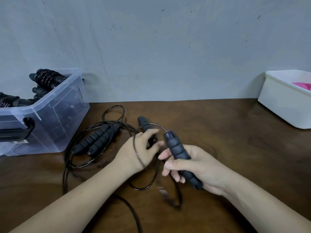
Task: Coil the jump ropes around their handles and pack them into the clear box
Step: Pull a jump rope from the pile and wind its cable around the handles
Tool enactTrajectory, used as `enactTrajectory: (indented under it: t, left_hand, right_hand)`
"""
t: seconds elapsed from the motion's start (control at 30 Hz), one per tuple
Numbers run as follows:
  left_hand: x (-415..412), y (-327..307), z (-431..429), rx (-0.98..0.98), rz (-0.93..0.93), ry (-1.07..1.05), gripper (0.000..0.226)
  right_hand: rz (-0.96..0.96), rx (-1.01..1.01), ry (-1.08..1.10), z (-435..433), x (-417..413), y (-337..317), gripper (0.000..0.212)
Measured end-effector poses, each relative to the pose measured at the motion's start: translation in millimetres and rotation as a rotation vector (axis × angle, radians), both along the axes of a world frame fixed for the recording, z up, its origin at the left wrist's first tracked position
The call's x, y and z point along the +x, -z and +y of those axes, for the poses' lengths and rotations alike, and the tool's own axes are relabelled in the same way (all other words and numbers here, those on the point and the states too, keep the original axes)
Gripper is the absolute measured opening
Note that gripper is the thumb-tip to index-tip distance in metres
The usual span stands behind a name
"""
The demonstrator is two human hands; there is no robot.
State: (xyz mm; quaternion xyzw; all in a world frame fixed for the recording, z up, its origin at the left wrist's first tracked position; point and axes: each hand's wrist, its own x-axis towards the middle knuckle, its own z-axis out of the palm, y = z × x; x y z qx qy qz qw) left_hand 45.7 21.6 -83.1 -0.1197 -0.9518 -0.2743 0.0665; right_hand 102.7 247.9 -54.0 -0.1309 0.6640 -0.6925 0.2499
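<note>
Gripping one handle (181, 158) tight w/ right hand (198, 167), left hand (139, 150) curled on other handle (143, 125); cord (136, 153) draped over it prob snags, or tangles w/ spare rope (99, 138).

A dark brown wooden table (218, 125) stretches before me to a grey wall (168, 47) flecked with dark marks. At my far right, a white plastic tub (279, 105) stands on the table, something pink (303, 85) inside it.
</note>
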Motion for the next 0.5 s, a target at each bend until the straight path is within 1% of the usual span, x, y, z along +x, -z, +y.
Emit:
enactTrajectory:
  t: [0.03, 0.13, 0.2, 0.23, 0.3, 0.37, 0.43, 0.5]
  left_hand:
    - [2, 1, 3, -0.030, 0.019, 0.012, 0.050]
    - [1, 1, 8, -0.183, 0.097, 0.141, 0.030]
    - [4, -4, 7, -0.067, 0.026, 0.134, 0.024]
    - [5, -5, 5, -0.023, 0.003, 0.124, 0.026]
    - [5, -6, 2, -0.001, -0.006, 0.131, 0.030]
    - [5, -5, -4, 0.059, -0.014, 0.131, 0.036]
    - [2, -7, -11, 0.183, -0.043, 0.123, 0.044]
    - [-1, -8, -17, 0.378, -0.132, 0.168, 0.053]
  right_hand:
    - [0.021, 0.041, -0.031, -2, 1, 1, 0.026]
    - [0.088, 0.153, -0.050, -4, 3, 2, 0.024]
    - [0.171, 0.231, -0.026, -1, 1, 0, 0.020]
    - [0.224, 0.277, -0.009, 1, 0, 0, 0.018]
    - [0.347, 0.384, 0.045, 8, -2, -1, 0.015]
    - [0.504, 0.551, 0.131, 15, -5, 0, 0.013]
    - [0.658, 0.707, 0.164, 23, -10, 2, 0.016]
    - [0.812, 0.831, 0.139, 32, -18, 4, 0.015]
